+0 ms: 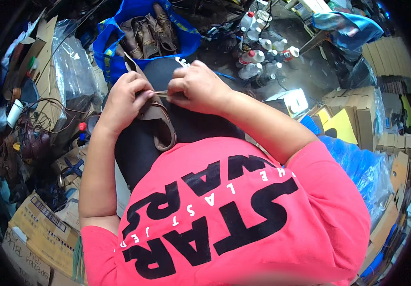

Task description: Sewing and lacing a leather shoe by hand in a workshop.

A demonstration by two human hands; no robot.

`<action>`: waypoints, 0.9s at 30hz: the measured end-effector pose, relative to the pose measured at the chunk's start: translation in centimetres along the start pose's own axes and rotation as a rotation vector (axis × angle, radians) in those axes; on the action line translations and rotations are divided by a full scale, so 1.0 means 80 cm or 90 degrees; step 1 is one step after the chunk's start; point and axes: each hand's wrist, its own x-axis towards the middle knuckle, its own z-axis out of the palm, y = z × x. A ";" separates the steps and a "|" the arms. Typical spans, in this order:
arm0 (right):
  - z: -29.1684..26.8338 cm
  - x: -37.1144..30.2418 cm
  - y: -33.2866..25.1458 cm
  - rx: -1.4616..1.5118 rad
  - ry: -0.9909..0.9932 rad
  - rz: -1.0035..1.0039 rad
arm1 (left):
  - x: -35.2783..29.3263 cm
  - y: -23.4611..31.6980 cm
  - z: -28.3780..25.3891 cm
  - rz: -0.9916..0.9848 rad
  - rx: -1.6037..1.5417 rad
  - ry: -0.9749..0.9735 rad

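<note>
A brown leather shoe (161, 125) lies across my lap on dark trousers, its opening toward me and its far end beyond my hands. Over it, a thin tan shoelace (160, 92) runs taut between my two hands. My left hand (128, 98) is closed, with thumb and forefinger pinching the lace at the shoe's left side. On the right, my right hand (197, 88) is closed too, its bent fingers gripping the other part of the lace. The fingers partly hide the shoe's middle.
Just beyond my hands stands a blue bag (101, 58) holding several brown shoes (149, 35). Several plastic bottles (258, 56) stand on the floor at far right. Cardboard boxes (353, 112) and blue plastic wrap (353, 167) crowd my right; more cardboard (43, 224) lies left.
</note>
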 end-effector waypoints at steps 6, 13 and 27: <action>-0.062 -0.049 -0.002 0.220 -0.390 0.286 | -0.032 0.045 -0.024 0.101 0.026 -0.038; -0.095 -0.089 0.053 -0.056 -0.058 0.438 | -0.094 0.102 -0.132 0.179 -0.617 0.065; -0.221 -0.117 0.084 1.230 0.268 0.024 | -0.272 0.108 -0.246 0.189 -0.702 0.446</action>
